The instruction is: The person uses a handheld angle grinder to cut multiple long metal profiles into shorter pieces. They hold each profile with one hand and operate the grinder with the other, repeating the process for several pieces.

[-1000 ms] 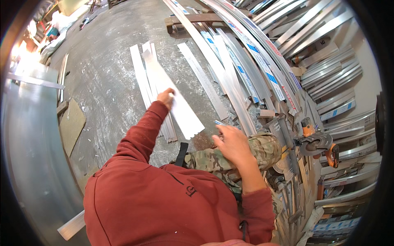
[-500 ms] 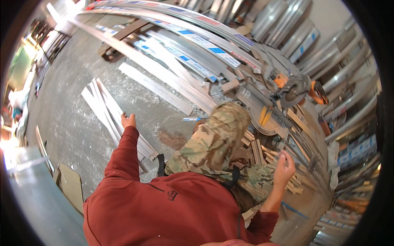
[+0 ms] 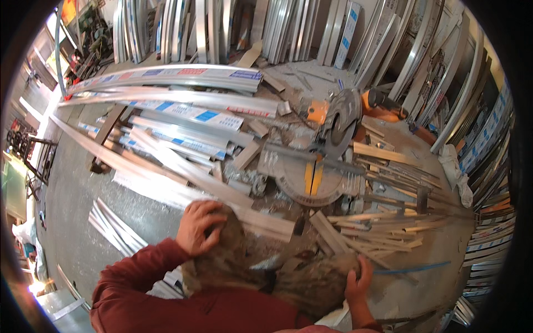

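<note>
My left hand (image 3: 201,226) rests on my left knee in camouflage trousers (image 3: 226,272), with its fingers curved, its thumb apart and nothing in it. On my other knee lies my right hand (image 3: 358,280), thumb and fingers apart around the cloth; part of it is hidden. A long pale profile (image 3: 244,213) runs from the far left to just in front of my knees, passing behind my left hand. Beyond it stands a mitre saw (image 3: 340,119) with an orange and black handle and a round base. Several thin white strips (image 3: 116,227) lie on the floor to my left.
Metal profiles with blue labels (image 3: 177,111) lie stacked ahead. Thin wooden offcuts (image 3: 383,230) are scattered right of the saw. More profiles (image 3: 283,33) lean upright on the far wall, and others (image 3: 486,238) are piled at the right edge. A blue strip (image 3: 413,267) lies right of my knee.
My left hand has left its place above the white floor strips and come onto my knee. My right hand has lowered onto the other knee. The view has turned toward the saw.
</note>
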